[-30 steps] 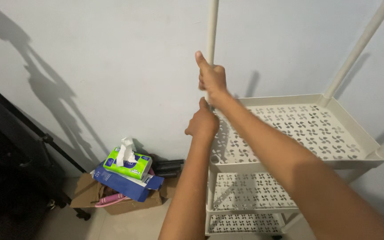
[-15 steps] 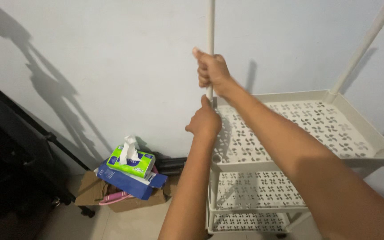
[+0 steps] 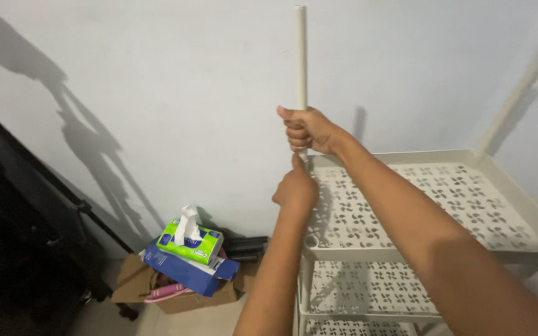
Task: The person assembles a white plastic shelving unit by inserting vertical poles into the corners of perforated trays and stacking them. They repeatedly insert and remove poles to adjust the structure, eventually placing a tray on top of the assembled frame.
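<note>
Cream plastic, stiff, light and probably somewhat slick, makes up the upright pole (image 3: 301,62) at upper centre, which is gripped by the closed right hand (image 3: 306,129) just above the shelf rack (image 3: 512,199). It is pinched lower down by the left hand (image 3: 295,186), whose fingers appear curled, though partly hidden. Open room is left above; the wall lies close behind, and a tissue box (image 3: 189,241) sits at lower left.

green tissue box (image 3: 191,244), floor by wall | on blue carton (image 3: 185,271) | over brown cardboard box (image 3: 133,281)
</note>
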